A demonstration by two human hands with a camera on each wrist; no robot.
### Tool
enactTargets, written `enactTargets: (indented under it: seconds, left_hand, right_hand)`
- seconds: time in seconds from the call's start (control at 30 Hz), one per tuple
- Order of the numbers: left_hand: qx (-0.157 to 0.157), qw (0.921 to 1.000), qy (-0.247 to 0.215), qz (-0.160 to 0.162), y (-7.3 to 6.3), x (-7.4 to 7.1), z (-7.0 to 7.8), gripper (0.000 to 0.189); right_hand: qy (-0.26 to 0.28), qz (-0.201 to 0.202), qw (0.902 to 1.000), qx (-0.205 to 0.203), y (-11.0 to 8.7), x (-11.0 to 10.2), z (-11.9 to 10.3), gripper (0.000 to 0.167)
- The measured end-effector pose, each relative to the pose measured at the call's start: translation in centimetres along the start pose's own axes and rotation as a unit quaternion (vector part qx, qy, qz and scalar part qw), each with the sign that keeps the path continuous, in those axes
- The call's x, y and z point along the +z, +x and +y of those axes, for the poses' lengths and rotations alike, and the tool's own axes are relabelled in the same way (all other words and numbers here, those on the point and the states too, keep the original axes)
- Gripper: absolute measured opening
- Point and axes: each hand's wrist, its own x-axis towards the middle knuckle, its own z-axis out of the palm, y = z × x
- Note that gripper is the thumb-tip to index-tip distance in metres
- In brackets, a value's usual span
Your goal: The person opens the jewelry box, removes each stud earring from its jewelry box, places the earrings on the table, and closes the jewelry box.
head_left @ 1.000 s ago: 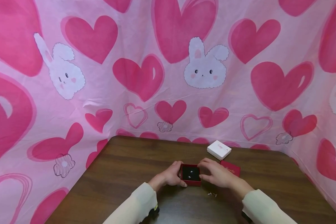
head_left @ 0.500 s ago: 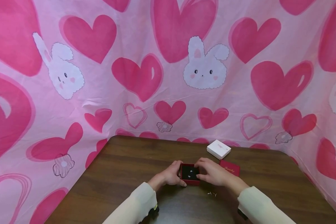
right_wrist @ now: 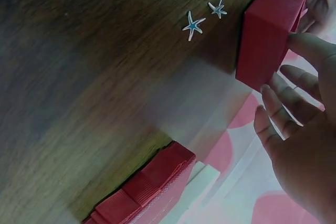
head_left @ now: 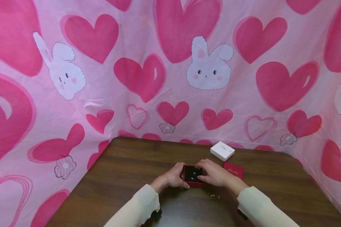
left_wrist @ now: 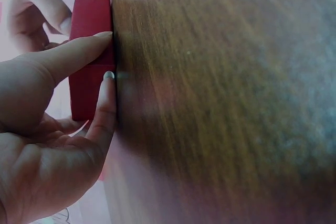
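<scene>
My left hand (head_left: 174,176) grips the left side of an open red jewelry box (head_left: 195,185), its thumb along the front wall. Inside lies a black insert (head_left: 189,171) carrying two small star-shaped earrings (head_left: 194,173). Over the box's right side, my right hand (head_left: 214,174) has its thumb and forefinger at the rim and the insert's edge. In the right wrist view its other fingers (right_wrist: 275,111) are loosely spread beside the red box wall (right_wrist: 262,35). Two starfish earrings (right_wrist: 192,26) with posts lie on the table just in front of the box.
A red lid (head_left: 233,170) with gold lettering lies right of the box, behind the right wrist; a ribbon bow (right_wrist: 139,184) shows on its edge. A white box (head_left: 222,151) stands behind it. Pink heart-print cloth (head_left: 176,82) hangs around the wooden table (head_left: 147,154).
My right hand has moved a little left, from the box's right edge to over the insert's right part. The left hand and the box have hardly moved.
</scene>
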Motion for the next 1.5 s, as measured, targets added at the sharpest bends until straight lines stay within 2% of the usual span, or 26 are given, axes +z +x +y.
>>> enactTargets:
  seconds: [0.23,0.73,1.07,1.5]
  left_hand:
    - [0.001,1.0000,0.006,-0.002,0.0,0.0,-0.1,0.070]
    - [0.012,0.9999,0.008,0.001,0.1,0.0,0.0,0.068]
    - [0.016,0.9997,0.019,0.003,0.2,0.0,-0.2,0.069]
    - [0.008,1.0000,0.006,-0.001,0.1,0.0,-0.2,0.066]
  right_hand:
    - [-0.039,0.010,0.9992,-0.001,0.4,0.3,-0.3,0.037]
    - [-0.089,0.034,0.9943,-0.049,1.3,1.0,-0.9,0.024]
    - [-0.083,0.026,0.9950,-0.049,1.4,1.3,-1.2,0.021]
    - [-0.090,0.023,0.9948,-0.041,1.2,1.2,-1.4,0.016]
